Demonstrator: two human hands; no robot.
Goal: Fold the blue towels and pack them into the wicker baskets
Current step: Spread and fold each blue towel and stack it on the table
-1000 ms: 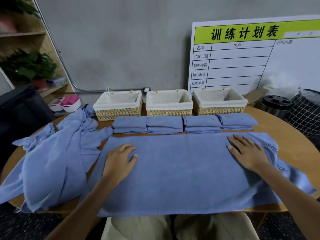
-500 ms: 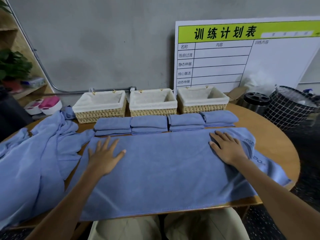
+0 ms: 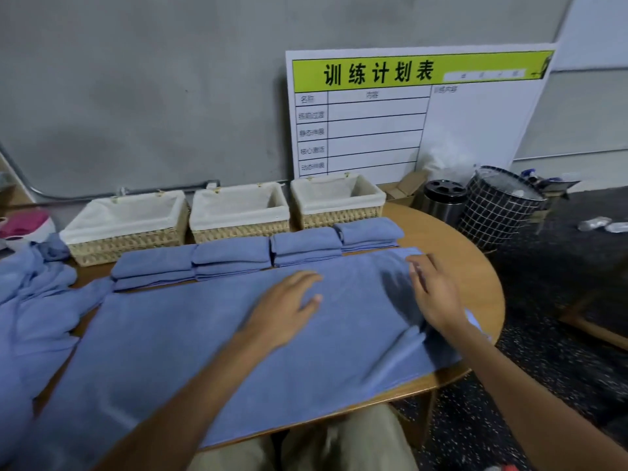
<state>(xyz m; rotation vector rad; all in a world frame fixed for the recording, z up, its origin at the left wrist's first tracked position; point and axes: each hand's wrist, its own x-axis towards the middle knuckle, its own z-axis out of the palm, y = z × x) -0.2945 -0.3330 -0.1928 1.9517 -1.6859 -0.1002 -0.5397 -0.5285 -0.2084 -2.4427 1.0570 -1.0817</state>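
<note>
A large blue towel (image 3: 190, 355) lies spread flat across the round wooden table (image 3: 475, 277). My left hand (image 3: 287, 305) rests flat on its middle, fingers straight. My right hand (image 3: 433, 290) hovers over or touches the towel's right part, fingers loosely extended; motion blur hides any contact. Behind the spread towel sits a row of several folded blue towels (image 3: 234, 258). Three lined wicker baskets, left (image 3: 125, 229), middle (image 3: 238, 215) and right (image 3: 336, 202), stand empty along the table's back edge.
A heap of unfolded blue towels (image 3: 30, 314) covers the table's left side. A white planning board (image 3: 407, 113) leans on the wall. Right of the table stand a metal bin (image 3: 443, 198) and a black grid basket (image 3: 499, 205). A pink-and-white object (image 3: 23, 226) sits far left.
My left hand has slid right across the towel from its left part to its middle. My right hand has shifted slightly and lifted. The camera has turned to the right.
</note>
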